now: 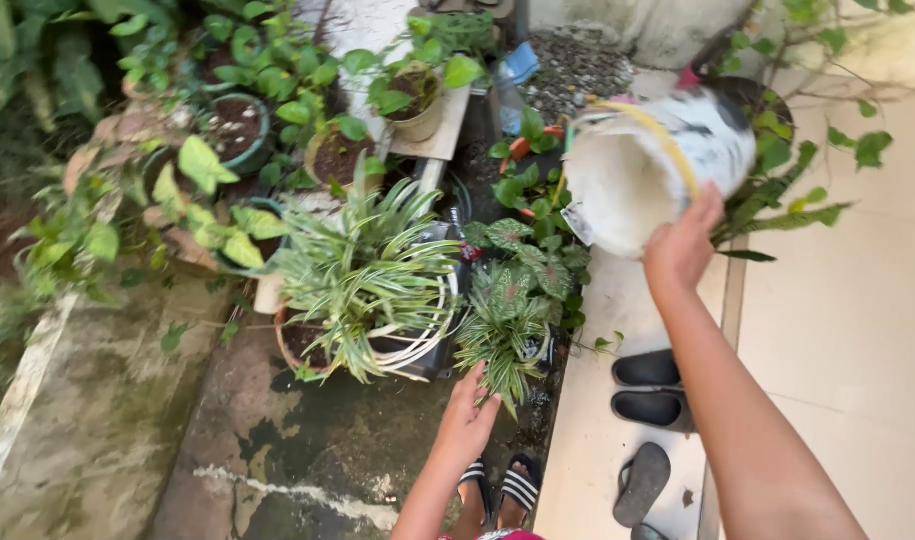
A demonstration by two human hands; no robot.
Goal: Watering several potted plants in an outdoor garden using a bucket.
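My right hand (pixel 682 245) grips the rim of a white plastic bucket (pixel 647 165) with dark smudges and a yellow handle, tilted on its side with its mouth toward me, above the potted plants. My left hand (pixel 469 420) reaches down with fingers apart, touching the striped leaves of a small spider plant (pixel 502 335). A larger spider plant (pixel 362 275) in a brown pot stands just left of it. Red-veined leafy plants (pixel 527 255) grow under the bucket. My feet in striped sandals (pixel 502 488) show at the bottom.
Several potted green plants (pixel 237 125) crowd the upper left on wet, stained concrete (pixel 307 450). A pale tiled walkway (pixel 847 330) runs on the right, with black slippers (pixel 652 390) and a grey slipper (pixel 639 483) lying on it. Gravel (pixel 577 65) lies at the top.
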